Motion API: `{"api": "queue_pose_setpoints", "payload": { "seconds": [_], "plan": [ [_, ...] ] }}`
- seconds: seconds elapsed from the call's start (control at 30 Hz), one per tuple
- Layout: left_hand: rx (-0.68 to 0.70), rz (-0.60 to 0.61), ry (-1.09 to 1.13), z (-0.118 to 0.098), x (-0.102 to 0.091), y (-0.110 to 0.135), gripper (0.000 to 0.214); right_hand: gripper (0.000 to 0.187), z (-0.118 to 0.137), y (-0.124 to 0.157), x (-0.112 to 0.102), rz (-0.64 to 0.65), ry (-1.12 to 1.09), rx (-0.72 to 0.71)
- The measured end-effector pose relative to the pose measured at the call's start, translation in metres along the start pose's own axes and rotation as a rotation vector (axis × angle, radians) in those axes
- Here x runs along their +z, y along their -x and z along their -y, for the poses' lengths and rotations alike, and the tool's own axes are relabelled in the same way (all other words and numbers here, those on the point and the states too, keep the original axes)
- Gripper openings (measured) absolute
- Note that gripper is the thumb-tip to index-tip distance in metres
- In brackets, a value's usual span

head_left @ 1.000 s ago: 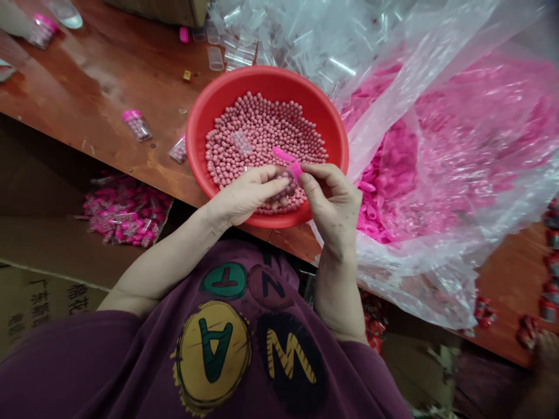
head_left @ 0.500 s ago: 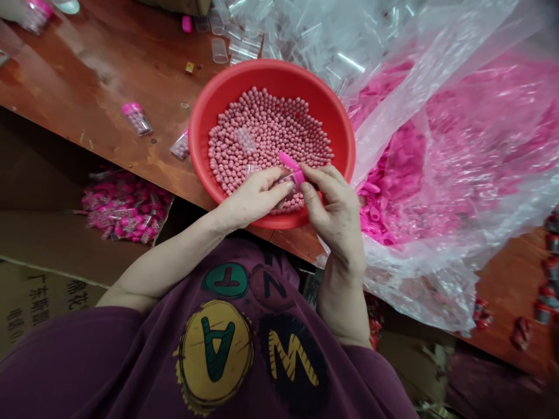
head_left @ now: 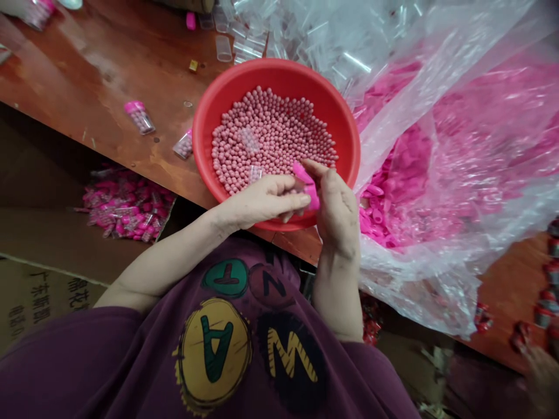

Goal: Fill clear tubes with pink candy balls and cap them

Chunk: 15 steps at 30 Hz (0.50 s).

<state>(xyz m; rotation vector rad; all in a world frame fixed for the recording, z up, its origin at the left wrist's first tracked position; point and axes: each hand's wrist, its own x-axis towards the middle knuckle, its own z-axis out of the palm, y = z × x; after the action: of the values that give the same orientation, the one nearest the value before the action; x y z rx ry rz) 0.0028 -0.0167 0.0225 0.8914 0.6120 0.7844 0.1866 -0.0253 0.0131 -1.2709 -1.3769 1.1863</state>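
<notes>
My left hand (head_left: 266, 201) is closed around a small clear tube with pink beads in it, mostly hidden by the fingers. A bright pink flip cap (head_left: 312, 195) sits at the tube's right end, its lid tilted up. My right hand (head_left: 338, 203) is curled against the cap from the right, its index finger by the lid; the thumb is hidden. Both hands are over the near rim of a red bowl (head_left: 345, 139) of pink beads (head_left: 271, 116). Two clear tubes lie on the beads, one at the back (head_left: 248, 139) and one near my left hand (head_left: 255, 173).
Capped bead tubes (head_left: 140, 117) lie on the brown table (head_left: 87, 70). Below, a cardboard box holds many filled ones (head_left: 128, 203). Clear empty tubes (head_left: 305, 35) are heaped behind the bowl. Right stands a plastic bag of pink caps (head_left: 437, 174). Another person's hand (head_left: 539, 372) shows lower right.
Both hands have shifted slightly right with the tube and cap. My right hand has turned from a fingertip pinch to lying against the cap. Another person's hand has appeared at lower right.
</notes>
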Motion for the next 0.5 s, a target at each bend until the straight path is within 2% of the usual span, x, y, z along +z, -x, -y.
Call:
{"api": "queue_pose_setpoints", "payload": {
  "seconds": [0.07,0.1,0.13,0.2,0.27,0.33,0.4,0.5],
  "plan": [
    [-0.019,0.074,-0.002,-0.002,-0.002,0.001,0.036,0.071,0.003,-0.009,0.007,0.073,-0.178,0.216],
    [-0.024,0.075,0.023,-0.002,-0.003,0.001,0.037,0.073,0.005,-0.013,0.011,0.111,-0.242,0.261],
    [-0.028,0.059,0.065,-0.002,-0.004,0.002,0.038,0.071,0.007,-0.016,0.014,0.124,-0.29,0.246],
    [-0.045,0.015,0.174,-0.002,-0.005,0.002,0.039,0.057,0.009,-0.018,0.017,0.068,-0.348,0.08],
    [-0.076,-0.024,0.274,-0.003,-0.004,0.001,0.036,0.046,0.008,-0.015,0.013,0.026,-0.316,-0.124],
    [-0.096,-0.086,0.352,-0.005,-0.004,0.0,0.028,0.053,0.004,-0.01,0.006,0.051,-0.15,-0.268],
    [-0.105,-0.162,0.399,-0.005,-0.004,-0.003,0.024,0.069,-0.002,-0.005,0.0,0.096,0.109,-0.37],
    [-0.108,-0.212,0.425,-0.002,-0.005,-0.006,0.025,0.093,-0.011,-0.002,-0.001,0.092,0.45,-0.425]
  ]
}}
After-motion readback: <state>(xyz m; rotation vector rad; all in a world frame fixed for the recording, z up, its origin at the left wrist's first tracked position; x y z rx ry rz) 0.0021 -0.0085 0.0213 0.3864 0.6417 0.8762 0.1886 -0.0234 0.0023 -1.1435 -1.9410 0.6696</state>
